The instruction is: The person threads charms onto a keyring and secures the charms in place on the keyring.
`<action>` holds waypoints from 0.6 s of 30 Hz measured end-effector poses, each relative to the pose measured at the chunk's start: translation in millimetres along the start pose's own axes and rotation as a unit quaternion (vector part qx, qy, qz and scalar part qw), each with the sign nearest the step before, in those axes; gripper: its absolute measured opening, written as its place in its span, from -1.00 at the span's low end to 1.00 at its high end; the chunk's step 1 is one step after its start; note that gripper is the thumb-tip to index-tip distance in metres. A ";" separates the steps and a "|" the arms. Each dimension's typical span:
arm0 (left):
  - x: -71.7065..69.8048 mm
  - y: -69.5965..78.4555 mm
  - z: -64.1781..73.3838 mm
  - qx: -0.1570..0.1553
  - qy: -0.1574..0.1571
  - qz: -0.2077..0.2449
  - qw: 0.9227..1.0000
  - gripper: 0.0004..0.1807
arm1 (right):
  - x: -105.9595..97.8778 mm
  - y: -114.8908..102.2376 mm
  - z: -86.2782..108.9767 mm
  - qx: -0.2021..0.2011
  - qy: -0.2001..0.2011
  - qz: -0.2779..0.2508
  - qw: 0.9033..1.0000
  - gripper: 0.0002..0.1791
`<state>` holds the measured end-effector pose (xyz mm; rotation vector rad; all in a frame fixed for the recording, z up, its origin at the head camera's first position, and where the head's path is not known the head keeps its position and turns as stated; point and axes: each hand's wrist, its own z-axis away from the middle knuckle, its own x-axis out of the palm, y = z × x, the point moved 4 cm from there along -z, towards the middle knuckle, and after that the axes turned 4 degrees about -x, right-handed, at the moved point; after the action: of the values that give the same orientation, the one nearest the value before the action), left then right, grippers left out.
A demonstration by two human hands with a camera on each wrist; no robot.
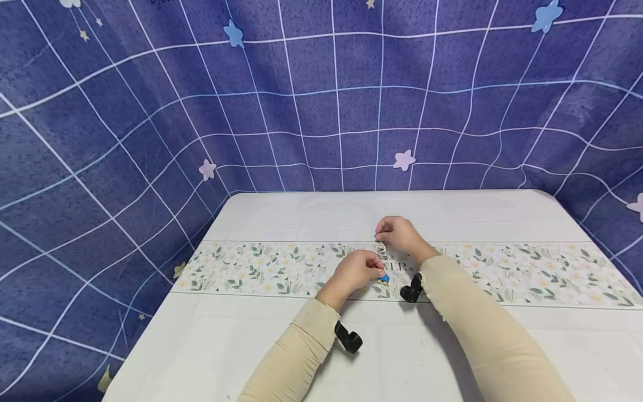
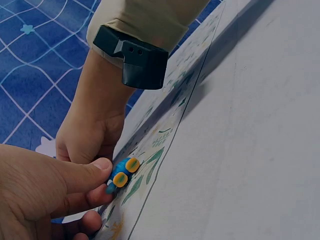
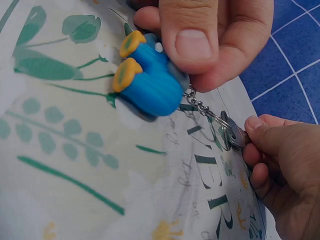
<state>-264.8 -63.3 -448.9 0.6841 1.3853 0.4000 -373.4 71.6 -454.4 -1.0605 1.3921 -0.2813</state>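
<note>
My left hand [image 1: 358, 269] pinches a small blue figurine with yellow feet [image 3: 155, 82], the charm of a keychain, between thumb and fingertips. From the figurine a short silver chain [image 3: 199, 106] runs to a metal key ring [image 3: 225, 125]. Farther from me, my right hand [image 1: 400, 234] pinches a flat grey metal piece [image 3: 235, 135] at that ring; its far part is hidden by the fingers. In the left wrist view the figurine's two feet [image 2: 120, 179] face the camera, close over the floral strip, with the right hand [image 2: 90, 135] behind.
A floral runner [image 1: 271, 268] with printed lettering crosses the white table [image 1: 226, 335] under both hands. Black wrist cameras, one on the left wrist [image 1: 348, 338] and one on the right wrist [image 1: 412, 290], stick out from the beige sleeves. A blue gridded curtain [image 1: 311, 111] hangs behind.
</note>
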 end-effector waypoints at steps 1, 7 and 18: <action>-0.2 0.3 0.1 0.000 0.000 0.000 1.000 -0.91 | 0.2 -0.4 -0.4 -0.003 0.001 0.003 1.000 -0.93; -1.3 1.0 0.6 0.001 -0.003 -0.007 1.000 -0.92 | 1.6 -2.7 -1.8 -0.011 0.002 0.024 1.000 -0.89; -1.1 2.4 0.2 0.009 -0.008 -0.002 1.000 -0.91 | 4.5 -2.1 -2.2 -0.001 0.000 0.040 0.999 -0.86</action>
<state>-264.4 -62.3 -446.5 0.6982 1.3769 0.3793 -373.5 66.2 -455.5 -1.0047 1.4317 -0.2214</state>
